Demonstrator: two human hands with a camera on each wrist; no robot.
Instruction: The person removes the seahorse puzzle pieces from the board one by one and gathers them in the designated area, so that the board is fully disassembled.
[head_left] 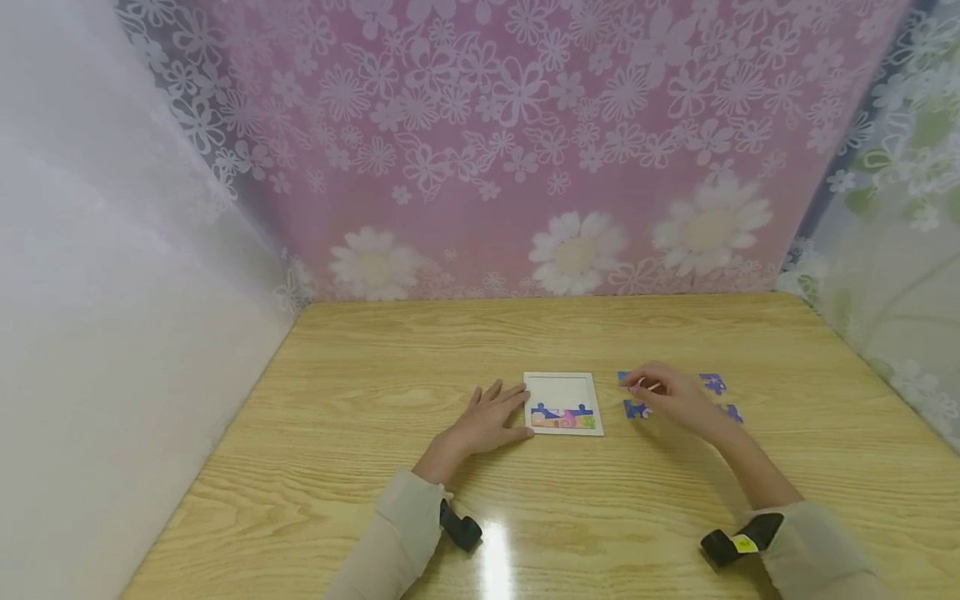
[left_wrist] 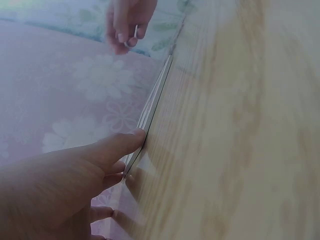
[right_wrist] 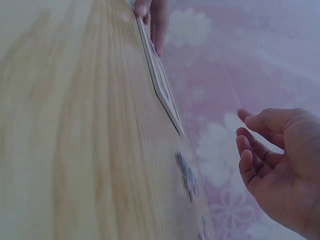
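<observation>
A white square puzzle tray [head_left: 558, 393] lies on the table, its lower strip filled with colourful puzzle pieces [head_left: 562, 419]. My left hand [head_left: 486, 423] rests at its left side, fingers spread, with the thumb at the near corner; the left wrist view shows the thumb [left_wrist: 127, 145] against the tray's edge. To the right, my right hand [head_left: 672, 402] is raised over loose blue and purple pieces, pinching a thin pale-edged puzzle piece [left_wrist: 136, 32], mostly hidden by the fingers. In the right wrist view that hand [right_wrist: 280, 155] has its thumb and forefinger close together.
Loose pieces lie around the right hand: one at the near left [head_left: 636, 409], one at the far right [head_left: 712, 382] and another partly covered [head_left: 732, 412]. The wooden table [head_left: 360, 375] meets a pink flowered curtain [head_left: 480, 208] at the back.
</observation>
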